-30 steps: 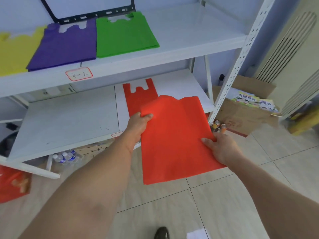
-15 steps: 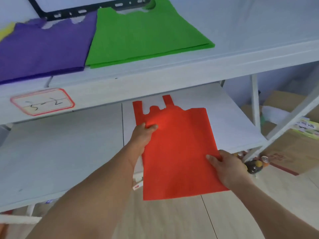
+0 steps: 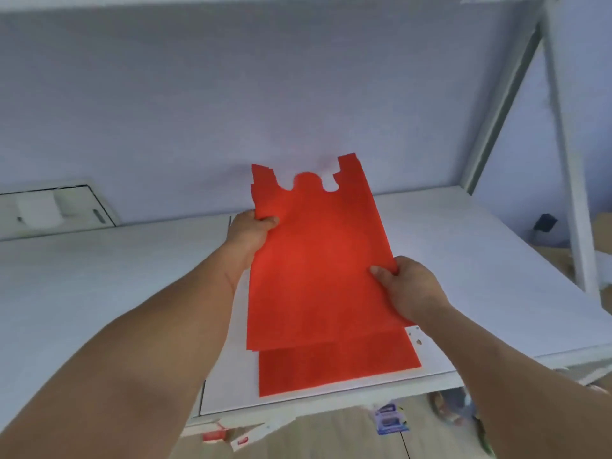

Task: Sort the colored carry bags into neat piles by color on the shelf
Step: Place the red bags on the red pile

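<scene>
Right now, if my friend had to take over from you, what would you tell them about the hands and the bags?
Left hand: grips the held red bag at its upper left edge, near the handles.
Right hand: pinches the same bag at its right edge.
The held red bag is over the white shelf, above a red bag lying flat there; its near edge sits further back than the lower bag's. I cannot tell whether it touches yet.
Done: one red bag is already laid on the shelf.
Left: lower this one, square it up with the bag beneath, let go. Other colours are out of view.
</scene>
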